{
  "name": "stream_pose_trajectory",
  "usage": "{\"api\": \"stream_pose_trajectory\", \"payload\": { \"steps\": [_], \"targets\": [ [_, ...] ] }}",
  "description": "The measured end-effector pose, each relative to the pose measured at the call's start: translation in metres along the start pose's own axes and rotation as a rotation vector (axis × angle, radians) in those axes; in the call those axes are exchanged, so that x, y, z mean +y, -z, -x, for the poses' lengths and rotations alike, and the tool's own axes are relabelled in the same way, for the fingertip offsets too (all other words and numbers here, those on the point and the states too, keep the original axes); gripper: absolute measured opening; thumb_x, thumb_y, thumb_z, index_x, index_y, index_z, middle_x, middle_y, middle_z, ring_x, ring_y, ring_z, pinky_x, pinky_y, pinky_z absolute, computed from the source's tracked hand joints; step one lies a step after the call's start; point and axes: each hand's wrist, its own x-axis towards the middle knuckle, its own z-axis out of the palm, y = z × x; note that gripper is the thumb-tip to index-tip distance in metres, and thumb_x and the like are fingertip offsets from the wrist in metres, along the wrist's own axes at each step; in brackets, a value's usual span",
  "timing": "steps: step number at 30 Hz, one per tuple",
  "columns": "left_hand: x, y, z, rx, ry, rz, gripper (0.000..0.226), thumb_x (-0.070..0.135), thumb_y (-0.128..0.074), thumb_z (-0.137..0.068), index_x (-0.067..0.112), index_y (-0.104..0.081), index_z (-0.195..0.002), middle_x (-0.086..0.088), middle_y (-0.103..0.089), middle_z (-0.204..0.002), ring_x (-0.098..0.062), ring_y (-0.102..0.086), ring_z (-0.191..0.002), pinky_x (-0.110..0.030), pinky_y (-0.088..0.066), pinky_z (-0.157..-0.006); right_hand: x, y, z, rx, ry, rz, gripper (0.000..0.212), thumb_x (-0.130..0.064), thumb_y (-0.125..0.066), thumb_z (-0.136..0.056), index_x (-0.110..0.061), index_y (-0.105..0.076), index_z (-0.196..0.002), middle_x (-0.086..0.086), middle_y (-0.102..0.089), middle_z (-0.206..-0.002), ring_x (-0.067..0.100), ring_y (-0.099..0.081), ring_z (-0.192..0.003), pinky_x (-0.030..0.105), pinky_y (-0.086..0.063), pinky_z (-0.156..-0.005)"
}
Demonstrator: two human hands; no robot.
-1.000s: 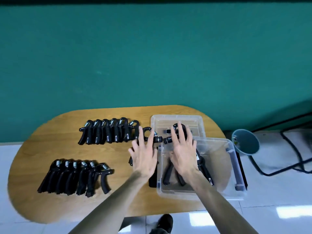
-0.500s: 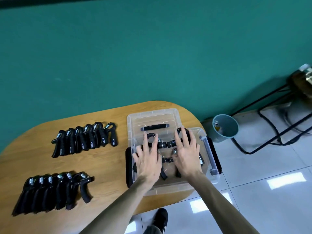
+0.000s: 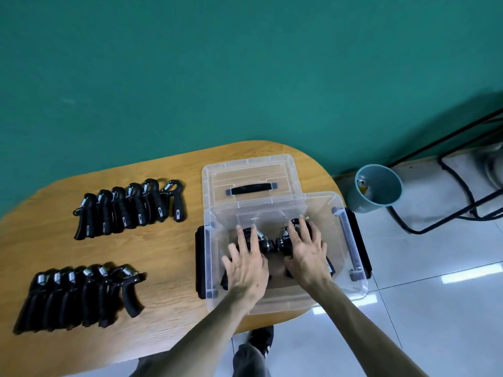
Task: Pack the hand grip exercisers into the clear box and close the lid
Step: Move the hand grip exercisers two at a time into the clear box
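Observation:
The clear box [image 3: 275, 306] stands open on the right end of the wooden table [image 3: 168, 268]. Its clear lid [image 3: 250, 167], with a black handle, lies flat just behind it. My left hand [image 3: 246, 263] and my right hand [image 3: 307, 251] are both inside the box. Each lies with spread, fairly straight fingers over a black hand grip exerciser. The left exerciser [image 3: 261, 240] and the right exerciser [image 3: 284, 239] meet knob to knob between the hands. Two rows of several black exercisers lie on the table, a back row [image 3: 130, 208] and a front row [image 3: 79, 295].
Black latches sit on the box's left side [image 3: 200, 265] and right side [image 3: 359, 240]. On the tiled floor to the right stand a teal bin [image 3: 378, 189] and a black metal frame [image 3: 462, 186]. A shoe [image 3: 261, 338] shows under the table's front edge.
My left hand brought its exerciser from the table beside the box into the box. Both hands now sit side by side deeper inside. The view swung to the right.

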Motion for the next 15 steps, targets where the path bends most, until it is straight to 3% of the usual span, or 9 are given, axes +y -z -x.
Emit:
{"api": "stream_pose_trajectory", "payload": {
  "steps": [4,15],
  "targets": [
    [0.001,-0.013,-0.008,-0.076,0.019,-0.032,0.073,0.030,-0.040,-0.103,0.026,0.004,-0.161,-0.015,0.006,-0.168,-0.029,-0.038,-0.124,-0.045,-0.030,-0.102,0.011,-0.017,-0.014,-0.051,0.032,0.010,0.091,-0.011,-0.065,-0.080,-0.016,-0.016,-0.157,0.011,0.001,-0.166,0.037,-0.003,-0.149,0.060,-0.033,-0.108],
    [0.004,-0.060,-0.029,-0.134,0.110,-0.022,0.073,0.029,-0.040,-0.103,0.019,0.004,-0.161,-0.018,0.010,-0.167,-0.031,-0.038,-0.127,-0.046,-0.034,-0.098,0.025,-0.038,-0.041,-0.209,0.065,-0.016,0.084,-0.022,-0.058,-0.094,-0.013,-0.005,-0.159,0.011,0.010,-0.166,0.036,0.001,-0.149,0.057,-0.027,-0.113]
  ]
}}
